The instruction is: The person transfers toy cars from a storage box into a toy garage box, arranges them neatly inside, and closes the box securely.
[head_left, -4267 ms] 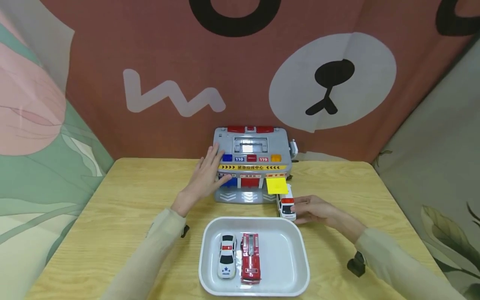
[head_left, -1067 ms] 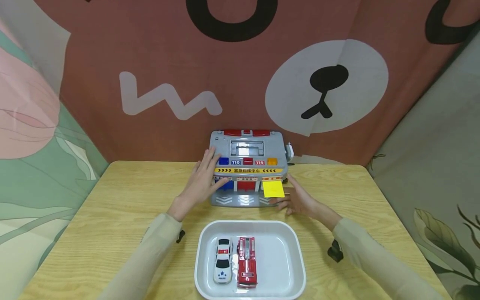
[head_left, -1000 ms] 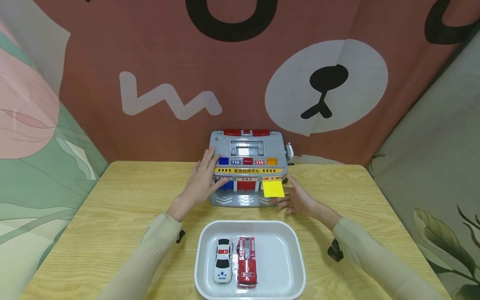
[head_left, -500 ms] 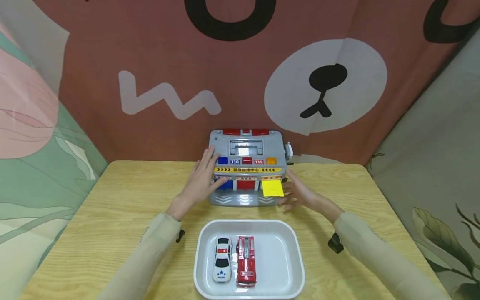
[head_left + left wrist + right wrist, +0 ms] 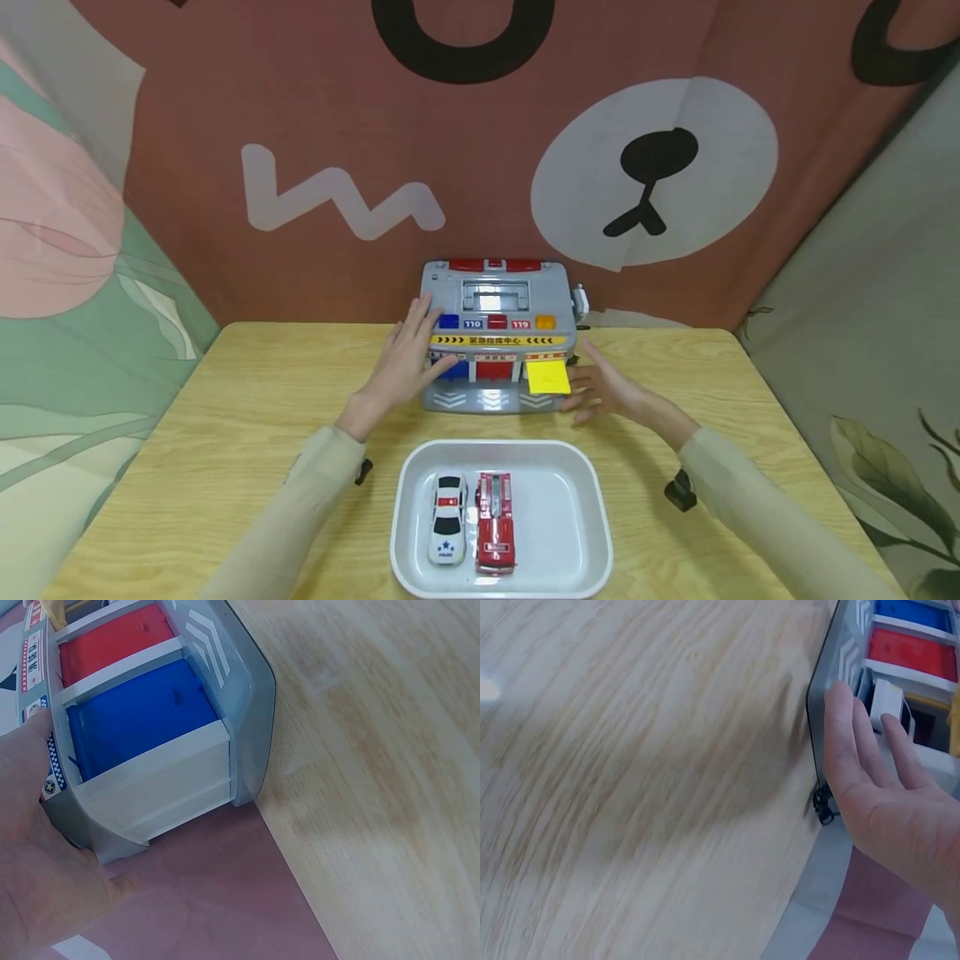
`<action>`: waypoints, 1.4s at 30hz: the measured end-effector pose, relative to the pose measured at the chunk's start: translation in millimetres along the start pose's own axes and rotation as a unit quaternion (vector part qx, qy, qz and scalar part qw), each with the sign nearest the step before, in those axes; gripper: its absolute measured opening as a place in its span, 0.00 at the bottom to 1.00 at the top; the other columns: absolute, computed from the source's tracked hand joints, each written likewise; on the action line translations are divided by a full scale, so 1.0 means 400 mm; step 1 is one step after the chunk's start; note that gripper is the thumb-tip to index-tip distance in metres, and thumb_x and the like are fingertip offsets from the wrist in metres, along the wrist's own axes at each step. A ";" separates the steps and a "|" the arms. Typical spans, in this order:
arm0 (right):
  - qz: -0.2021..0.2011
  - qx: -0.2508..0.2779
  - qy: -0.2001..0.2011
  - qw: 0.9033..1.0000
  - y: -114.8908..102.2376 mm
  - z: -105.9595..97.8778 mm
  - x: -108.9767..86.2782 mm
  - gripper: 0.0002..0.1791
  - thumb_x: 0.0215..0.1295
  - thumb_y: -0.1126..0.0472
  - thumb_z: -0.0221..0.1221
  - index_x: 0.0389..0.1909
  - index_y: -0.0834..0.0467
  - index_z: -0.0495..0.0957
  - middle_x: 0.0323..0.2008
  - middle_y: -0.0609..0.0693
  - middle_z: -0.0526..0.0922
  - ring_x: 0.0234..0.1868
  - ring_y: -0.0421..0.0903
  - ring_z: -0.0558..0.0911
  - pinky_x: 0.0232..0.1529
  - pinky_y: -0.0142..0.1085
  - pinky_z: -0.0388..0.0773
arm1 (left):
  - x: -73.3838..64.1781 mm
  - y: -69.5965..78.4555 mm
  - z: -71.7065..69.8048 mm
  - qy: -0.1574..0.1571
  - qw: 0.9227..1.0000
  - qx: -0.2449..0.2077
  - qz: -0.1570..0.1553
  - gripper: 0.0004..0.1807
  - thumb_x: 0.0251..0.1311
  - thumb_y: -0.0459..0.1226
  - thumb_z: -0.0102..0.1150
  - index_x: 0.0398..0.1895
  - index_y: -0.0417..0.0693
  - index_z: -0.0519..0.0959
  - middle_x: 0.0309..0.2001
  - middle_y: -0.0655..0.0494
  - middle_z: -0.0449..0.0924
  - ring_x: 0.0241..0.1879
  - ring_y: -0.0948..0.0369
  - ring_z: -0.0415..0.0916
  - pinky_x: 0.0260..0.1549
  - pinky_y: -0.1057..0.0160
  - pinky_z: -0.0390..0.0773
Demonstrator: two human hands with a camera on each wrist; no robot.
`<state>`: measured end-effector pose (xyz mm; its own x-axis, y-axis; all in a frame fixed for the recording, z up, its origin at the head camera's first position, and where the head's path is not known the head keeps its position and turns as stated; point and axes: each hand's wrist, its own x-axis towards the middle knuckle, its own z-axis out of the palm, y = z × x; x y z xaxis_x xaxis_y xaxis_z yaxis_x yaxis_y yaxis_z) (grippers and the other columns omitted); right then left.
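Note:
A grey toy emergency station (image 5: 495, 287) stands at the back of the table, with a blue door (image 5: 142, 716), a red door (image 5: 116, 643) and a raised yellow door (image 5: 549, 377). My left hand (image 5: 397, 358) rests along its left side, fingers straight, thumb at the front edge. Inside the bay under the yellow door, the white end of the toy ambulance (image 5: 887, 703) shows in the right wrist view; in the head view the door mostly hides it. My right hand (image 5: 607, 389) is beside that bay, fingers loosely extended and holding nothing, fingertips close over the ramp.
Nearer me, a white tray (image 5: 592, 533) holds a white toy police car (image 5: 447, 521) and a red toy fire truck (image 5: 495, 525). A white handset (image 5: 580, 302) hangs on the station's right side. Behind the table hangs a printed curtain (image 5: 337, 275).
The toy ambulance, earlier pinched by my right hand in front of the yellow door, is now in the bay. My right hand has let go and drawn slightly right. My left hand stays put.

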<state>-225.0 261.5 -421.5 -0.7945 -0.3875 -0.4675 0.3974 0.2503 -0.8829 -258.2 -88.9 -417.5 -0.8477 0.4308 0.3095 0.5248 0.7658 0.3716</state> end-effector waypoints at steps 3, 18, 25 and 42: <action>-0.007 -0.010 -0.016 1.000 -0.008 -0.016 -0.016 0.56 0.65 0.25 0.23 0.71 0.72 0.48 0.65 0.72 0.61 0.59 0.66 0.72 0.54 0.55 0.74 | 0.004 0.001 -0.002 0.002 1.000 -0.003 0.000 0.46 0.63 0.60 0.52 0.76 0.46 0.50 0.78 0.52 0.30 0.75 0.53 0.28 0.68 0.41 0.46; -0.028 -0.045 0.043 0.998 -0.017 -0.018 -0.051 0.43 0.73 0.34 0.35 0.64 0.70 0.64 0.59 0.67 0.72 0.57 0.66 0.73 0.52 0.53 0.75 | -0.005 -0.001 0.004 -0.005 1.000 -0.007 -0.009 0.46 0.63 0.59 0.53 0.76 0.46 0.50 0.77 0.52 0.29 0.74 0.58 0.24 0.68 0.41 0.44; -0.149 -0.191 0.191 0.951 -0.031 0.004 -0.072 0.22 0.75 0.53 0.49 0.52 0.71 0.70 0.47 0.67 0.76 0.44 0.61 0.80 0.41 0.47 0.82 | -0.002 0.001 0.006 -0.002 1.000 -0.005 -0.001 0.46 0.63 0.60 0.53 0.76 0.46 0.51 0.78 0.52 0.30 0.75 0.53 0.29 0.68 0.41 0.45; -0.276 -0.394 0.264 0.836 -0.107 0.079 -0.042 0.29 0.61 0.65 0.64 0.62 0.63 0.66 0.54 0.63 0.64 0.52 0.59 0.68 0.47 0.50 0.74 | -0.001 0.009 0.000 -0.007 1.000 -0.005 -0.009 0.46 0.63 0.59 0.53 0.76 0.46 0.50 0.78 0.52 0.30 0.75 0.55 0.26 0.69 0.42 0.44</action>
<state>-214.2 229.1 -377.2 -0.9314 -0.2441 0.2699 -0.3578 0.7492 -0.5573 -256.1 -86.4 -416.1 -0.8575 0.4243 0.2910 0.5110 0.7683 0.3855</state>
